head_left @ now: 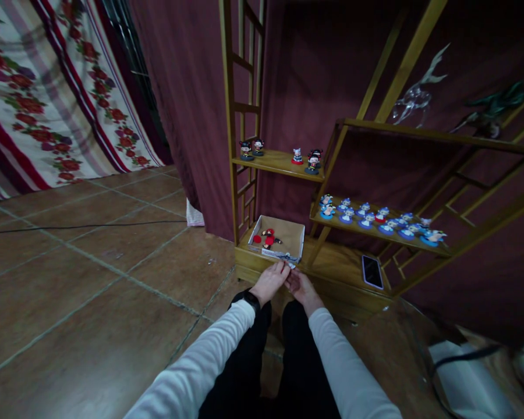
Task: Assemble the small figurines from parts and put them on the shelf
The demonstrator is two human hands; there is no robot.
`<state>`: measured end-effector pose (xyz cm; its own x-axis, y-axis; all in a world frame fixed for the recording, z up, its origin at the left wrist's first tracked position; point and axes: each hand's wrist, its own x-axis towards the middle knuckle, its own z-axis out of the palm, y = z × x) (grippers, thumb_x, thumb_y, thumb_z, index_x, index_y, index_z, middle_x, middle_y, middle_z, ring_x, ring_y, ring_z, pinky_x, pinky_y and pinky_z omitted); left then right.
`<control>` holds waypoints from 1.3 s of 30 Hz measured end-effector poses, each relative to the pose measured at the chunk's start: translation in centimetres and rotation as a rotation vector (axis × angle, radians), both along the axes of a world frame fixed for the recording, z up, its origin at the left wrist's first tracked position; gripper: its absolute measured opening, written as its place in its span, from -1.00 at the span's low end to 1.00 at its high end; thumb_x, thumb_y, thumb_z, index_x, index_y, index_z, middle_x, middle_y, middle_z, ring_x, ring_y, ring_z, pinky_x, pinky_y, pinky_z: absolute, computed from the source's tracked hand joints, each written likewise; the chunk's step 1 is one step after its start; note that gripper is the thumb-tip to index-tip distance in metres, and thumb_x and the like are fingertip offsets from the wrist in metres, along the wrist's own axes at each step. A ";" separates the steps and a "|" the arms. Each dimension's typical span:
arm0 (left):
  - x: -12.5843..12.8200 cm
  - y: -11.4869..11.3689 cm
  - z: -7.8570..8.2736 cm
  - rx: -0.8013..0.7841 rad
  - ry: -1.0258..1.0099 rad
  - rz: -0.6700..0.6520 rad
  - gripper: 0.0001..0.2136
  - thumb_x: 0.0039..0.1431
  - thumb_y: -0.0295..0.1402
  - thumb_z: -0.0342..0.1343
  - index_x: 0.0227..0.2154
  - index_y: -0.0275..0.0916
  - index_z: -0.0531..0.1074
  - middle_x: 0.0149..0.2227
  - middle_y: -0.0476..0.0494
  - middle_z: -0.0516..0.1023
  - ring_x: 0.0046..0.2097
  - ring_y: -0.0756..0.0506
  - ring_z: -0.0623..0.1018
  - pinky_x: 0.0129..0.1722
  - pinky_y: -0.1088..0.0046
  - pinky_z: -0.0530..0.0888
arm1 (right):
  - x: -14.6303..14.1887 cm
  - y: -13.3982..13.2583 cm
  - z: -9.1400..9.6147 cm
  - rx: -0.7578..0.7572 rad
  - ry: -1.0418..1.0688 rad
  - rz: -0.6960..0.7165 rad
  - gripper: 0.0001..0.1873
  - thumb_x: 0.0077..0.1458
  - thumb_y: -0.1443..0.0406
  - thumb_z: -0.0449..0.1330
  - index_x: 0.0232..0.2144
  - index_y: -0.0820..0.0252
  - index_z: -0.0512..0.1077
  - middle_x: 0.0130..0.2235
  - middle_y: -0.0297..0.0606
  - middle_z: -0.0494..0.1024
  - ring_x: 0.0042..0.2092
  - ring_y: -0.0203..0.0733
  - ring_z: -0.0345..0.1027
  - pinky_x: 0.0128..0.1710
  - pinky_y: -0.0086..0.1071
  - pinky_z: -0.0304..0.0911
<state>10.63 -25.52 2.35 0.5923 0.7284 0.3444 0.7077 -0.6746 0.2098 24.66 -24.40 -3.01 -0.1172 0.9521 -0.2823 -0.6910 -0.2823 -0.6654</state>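
My left hand (pixel 271 280) and my right hand (pixel 301 287) meet just in front of a shallow cardboard box (pixel 291 231). Their fingers are closed together around a small whitish piece (pixel 292 265), mostly hidden by the fingertips; I cannot make out its kind. Inside the box lie several red and black figurine parts (pixel 268 239) and a round red disc (pixel 257 239). The box rests on the low wooden ledge of a display shelf (pixel 332 265).
Small dark-dressed figurines (pixel 246 151) stand on the upper left shelf. Rows of blue and white figurines (pixel 367 220) fill the middle shelf. A phone (pixel 372 272) lies on the ledge at right. Higher up stands a clear deer ornament (pixel 414 103). A black cable (pixel 87 225) crosses the tiled floor.
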 end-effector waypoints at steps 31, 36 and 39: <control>-0.3 3.6 -5.2 -0.877 -1.269 0.080 -0.64 -0.49 -0.39 0.36 -0.54 -0.26 0.34 -0.52 0.00 0.50 -0.45 -0.01 0.47 -0.38 0.49 0.37 | -1.2 0.0 -0.3 0.126 -0.216 0.012 -0.75 -0.37 0.27 0.34 -0.49 0.14 0.46 -0.38 -0.27 0.54 -0.31 -0.18 0.42 -0.22 -0.28 0.27; 0.0 4.0 -5.7 -0.841 -1.294 0.143 -0.61 -0.56 -0.35 0.38 -0.59 -0.27 0.31 -0.57 0.02 0.46 -0.49 0.00 0.44 -0.42 0.50 0.36 | -0.8 0.1 -0.5 0.164 -0.136 0.059 -0.66 -0.40 0.27 0.36 -0.43 0.24 0.48 -0.30 -0.17 0.55 -0.20 -0.11 0.41 -0.13 -0.25 0.24; 0.0 4.0 -5.7 -0.839 -1.299 0.165 -0.60 -0.56 -0.34 0.38 -0.62 -0.27 0.28 -0.59 0.02 0.43 -0.51 0.02 0.41 -0.45 0.52 0.34 | -0.7 0.0 -0.5 0.154 -0.117 0.065 -0.64 -0.40 0.28 0.37 -0.41 0.25 0.48 -0.28 -0.17 0.55 -0.18 -0.11 0.41 -0.12 -0.26 0.23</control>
